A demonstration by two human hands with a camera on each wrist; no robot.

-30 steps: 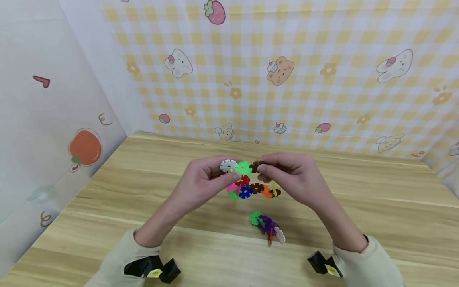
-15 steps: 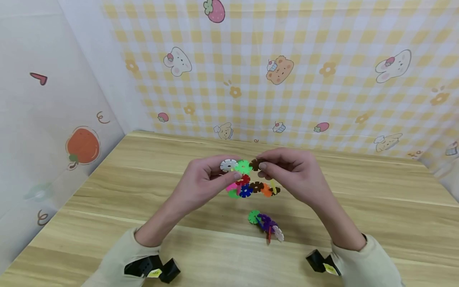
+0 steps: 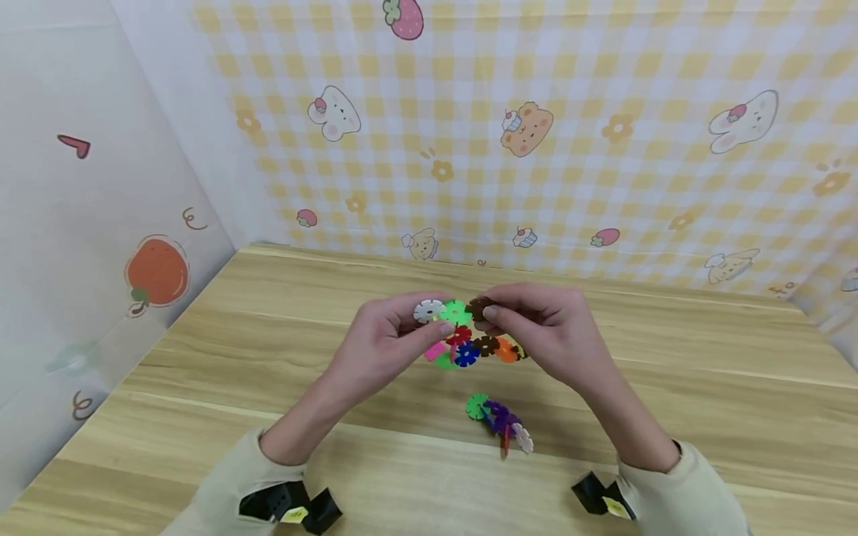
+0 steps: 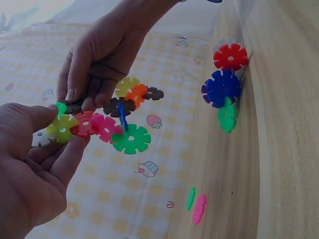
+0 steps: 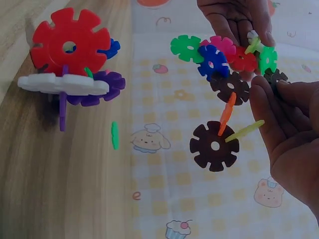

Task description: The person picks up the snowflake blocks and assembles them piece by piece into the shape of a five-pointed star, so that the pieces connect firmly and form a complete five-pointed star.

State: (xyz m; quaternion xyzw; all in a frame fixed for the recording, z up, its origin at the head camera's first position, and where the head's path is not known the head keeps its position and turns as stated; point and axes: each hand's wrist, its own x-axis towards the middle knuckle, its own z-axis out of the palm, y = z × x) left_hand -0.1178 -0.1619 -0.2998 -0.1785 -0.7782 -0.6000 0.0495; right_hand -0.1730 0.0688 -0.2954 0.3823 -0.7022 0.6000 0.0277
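- Fingers of the left hand [image 3: 382,339] grasp the chain [image 3: 461,356] of notched plastic discs at its upper part, around the white disc [image 3: 422,309], yellow disc [image 4: 57,130] and light-green disc [image 3: 459,304].
- Fingers of the right hand [image 3: 553,327] pinch a dark-brown disc [image 3: 477,308] by its outer side, its inner rim meeting the light-green disc; whether 2 slots are engaged cannot be told.
- The chain is held up between the 2 hands, above the surface [image 3: 395,476], whose far edge runs behind them.
- The step looks like seating brown into green: best to cross the 2 discs slot to slot, then press straight along the slots, without twisting.
- Bracing close to the light-green disc should stop the push from straining the red disc [image 3: 459,335] just below.
- The right thumb does best kept off the mating slot.
- Lower down, the orange disc [image 5: 227,114], another yellow disc [image 5: 244,130] and the end brown disc [image 5: 204,149] hang near the right palm; a bump there could loosen them.
- A separate disc cluster [image 3: 499,420] lies on the surface, well apart from that far edge, and can wait.
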